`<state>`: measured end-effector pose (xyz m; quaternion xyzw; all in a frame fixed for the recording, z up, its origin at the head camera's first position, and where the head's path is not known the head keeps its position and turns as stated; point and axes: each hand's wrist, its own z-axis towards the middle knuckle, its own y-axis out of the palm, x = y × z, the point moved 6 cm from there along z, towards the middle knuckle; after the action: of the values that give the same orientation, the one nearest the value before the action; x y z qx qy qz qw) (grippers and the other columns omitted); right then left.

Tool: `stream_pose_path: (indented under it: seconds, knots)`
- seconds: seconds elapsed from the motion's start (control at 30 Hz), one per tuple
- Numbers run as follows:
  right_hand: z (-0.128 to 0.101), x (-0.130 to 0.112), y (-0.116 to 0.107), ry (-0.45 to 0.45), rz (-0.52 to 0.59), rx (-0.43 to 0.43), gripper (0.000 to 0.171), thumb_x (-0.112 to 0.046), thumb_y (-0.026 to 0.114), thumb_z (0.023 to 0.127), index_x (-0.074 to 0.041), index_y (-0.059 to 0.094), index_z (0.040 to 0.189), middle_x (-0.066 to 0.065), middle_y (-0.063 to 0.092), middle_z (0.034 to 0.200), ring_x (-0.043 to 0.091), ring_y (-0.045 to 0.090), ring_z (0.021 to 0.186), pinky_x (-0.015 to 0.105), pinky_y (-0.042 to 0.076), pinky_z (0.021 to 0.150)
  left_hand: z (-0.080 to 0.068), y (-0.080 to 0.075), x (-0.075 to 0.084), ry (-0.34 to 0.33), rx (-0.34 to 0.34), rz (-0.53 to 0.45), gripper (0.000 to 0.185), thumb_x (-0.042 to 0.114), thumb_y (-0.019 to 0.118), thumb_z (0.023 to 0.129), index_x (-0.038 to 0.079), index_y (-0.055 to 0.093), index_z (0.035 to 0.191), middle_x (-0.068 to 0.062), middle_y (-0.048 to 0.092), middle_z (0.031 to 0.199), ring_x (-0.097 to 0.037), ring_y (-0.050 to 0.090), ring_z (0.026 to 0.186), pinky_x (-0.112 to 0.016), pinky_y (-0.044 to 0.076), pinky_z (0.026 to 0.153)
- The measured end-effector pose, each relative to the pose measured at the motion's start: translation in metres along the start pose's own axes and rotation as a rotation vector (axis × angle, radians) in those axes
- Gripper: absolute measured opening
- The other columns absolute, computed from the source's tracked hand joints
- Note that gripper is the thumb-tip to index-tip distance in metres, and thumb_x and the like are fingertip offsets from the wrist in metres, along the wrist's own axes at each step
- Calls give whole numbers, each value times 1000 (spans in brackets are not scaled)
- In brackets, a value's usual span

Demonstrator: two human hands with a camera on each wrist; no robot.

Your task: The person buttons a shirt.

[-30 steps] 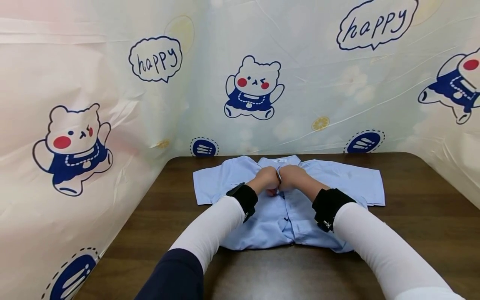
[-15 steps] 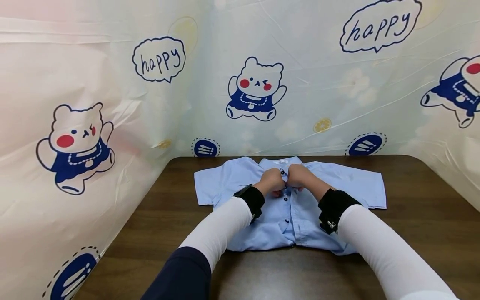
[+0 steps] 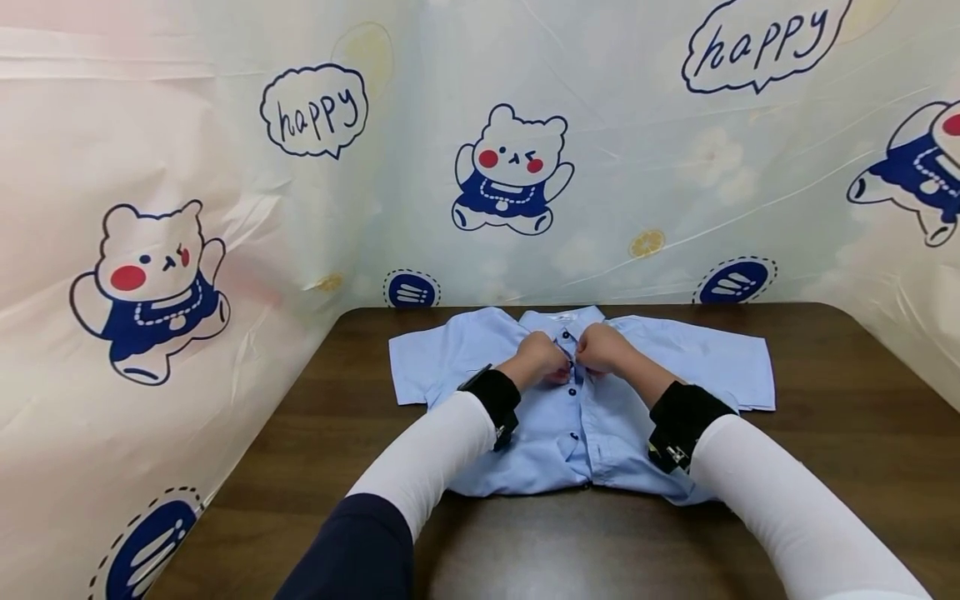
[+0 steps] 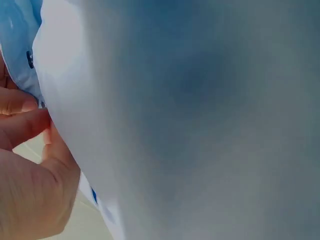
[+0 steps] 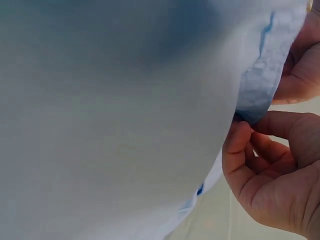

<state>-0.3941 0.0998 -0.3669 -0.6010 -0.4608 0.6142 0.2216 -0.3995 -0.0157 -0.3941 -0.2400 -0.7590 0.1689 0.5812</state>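
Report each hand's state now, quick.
Left hand: fingers curled, pinching the front placket of the light blue short-sleeved cotton shirt.
Right hand: curled, pinching the same shirt's placket near the collar.

Left wrist view: pale blue shirt cloth up close, with the left hand at its edge

Blurred light blue shirt fabric (image 4: 200, 120) fills nearly the whole picture, grey in its shaded middle and right. At the far left the left hand (image 4: 27, 185) shows, palm and curled fingers (image 4: 17, 125) touching the fabric's edge, where they seem to pinch it. A small dark button (image 4: 30, 59) sits on a brighter blue strip of cloth at the upper left. A pale surface shows below the hand, too blurred to identify.
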Motion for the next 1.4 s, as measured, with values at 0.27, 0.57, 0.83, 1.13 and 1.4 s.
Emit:
stream_pose_path:
  seconds: [0.27,0.57,0.83,1.13,1.4]
  knots:
    - [-3,0,0,-2,54,33,17,-8,58,93,2,68,83,6,59,65,16,57,57,25,45,54,-5,4,-7,-62,-163,-393,11,-16,58,83,-8,60,75,-10,59,60,-15,59,50,-24,54,55]
    - [-4,-2,1,5,152,60,15,-8,59,93,2,68,88,7,59,71,18,57,62,26,47,56,-5,1,-8,-94,-145,-418,6,-14,61,83,-10,59,87,-10,61,62,-15,60,51,-24,54,54]
    - [-4,0,4,5,203,34,13,-5,59,92,2,67,86,5,58,66,16,56,61,25,45,56,-6,0,-8,-90,-100,-460,7,-10,60,85,-9,59,91,-9,60,66,-14,60,52,-24,55,56]
    - [-6,-2,6,-8,172,29,10,-3,63,89,-1,64,79,5,58,67,17,55,60,25,44,55,-11,-3,-7,-66,-26,-450,5,-1,63,84,-5,61,87,-9,61,67,-14,58,53,-27,56,59]
    - [-4,0,3,15,115,35,18,-11,61,90,-3,67,76,4,58,63,16,53,57,26,41,54,-11,-5,-6,-57,27,-320,8,-2,66,86,-6,61,92,-11,63,72,-15,61,53,-27,56,58]
